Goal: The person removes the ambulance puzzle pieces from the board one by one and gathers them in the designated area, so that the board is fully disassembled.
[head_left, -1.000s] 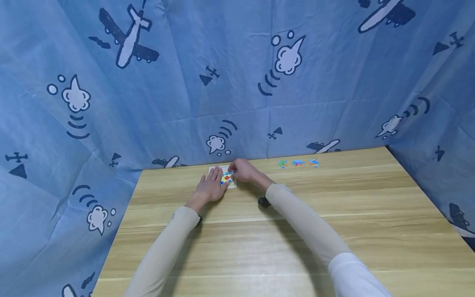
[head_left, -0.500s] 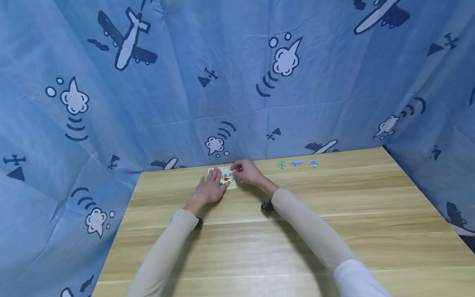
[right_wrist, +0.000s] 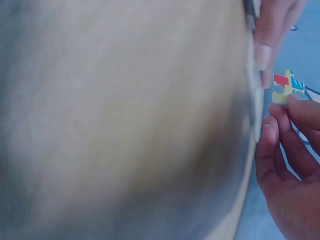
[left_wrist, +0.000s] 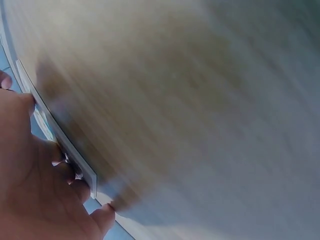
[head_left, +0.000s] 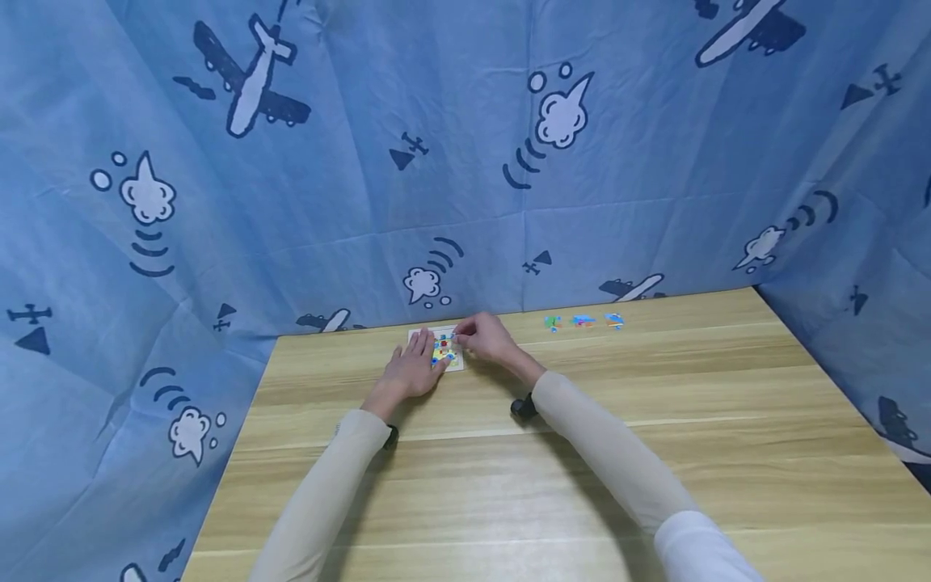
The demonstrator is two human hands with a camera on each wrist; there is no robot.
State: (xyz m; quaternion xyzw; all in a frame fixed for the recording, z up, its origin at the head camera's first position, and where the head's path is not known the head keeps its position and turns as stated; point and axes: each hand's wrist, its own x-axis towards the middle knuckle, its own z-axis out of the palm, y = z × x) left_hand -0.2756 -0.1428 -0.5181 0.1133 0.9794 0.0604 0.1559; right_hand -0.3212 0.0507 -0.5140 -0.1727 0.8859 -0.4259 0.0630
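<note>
My left hand lies with extended fingers over the left side of a small jigsaw puzzle board near the table's far edge. The board has a pale border and a bright yellow, red and blue picture, partly covered by both hands. My right hand is at the board's right side. Its thumb and index finger pinch a jigsaw puzzle piece coloured yellow, red and blue, as the right wrist view shows. In the left wrist view, the fingers of the left hand run along the board's edge.
Three puzzle pieces lie in a row to the right: a green-and-blue one, a blue-and-pink one and a blue-and-orange one. The wooden table meets a blue curtain with printed planes behind the board.
My right hand has drawn back slightly to the right from over the board, then brought the pinched puzzle piece over the picture again. The left hand has stayed in place.
</note>
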